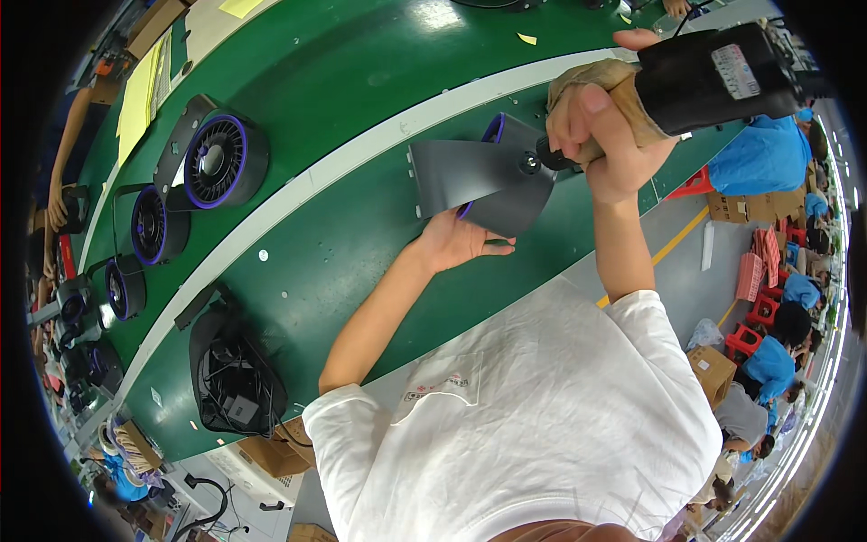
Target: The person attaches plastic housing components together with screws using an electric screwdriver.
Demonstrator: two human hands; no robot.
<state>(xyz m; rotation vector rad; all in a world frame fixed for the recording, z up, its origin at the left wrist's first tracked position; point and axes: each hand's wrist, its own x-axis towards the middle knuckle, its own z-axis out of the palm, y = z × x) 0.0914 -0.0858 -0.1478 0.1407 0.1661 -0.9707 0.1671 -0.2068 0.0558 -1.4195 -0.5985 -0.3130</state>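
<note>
Two hands of ours meet at one dark grey fan (501, 185): our left hand (452, 242) holds its near edge, some fingers stretched out and the grip partly hidden. Our right hand (614, 144) closes around a black power driver (704, 81) with a tan wrap (643, 113), its tip at the round pivot between our hands; whether they touch, we cannot tell. Well left of our left hand stand purple-ringed fans (217, 161) and a black bag (212, 370).
</note>
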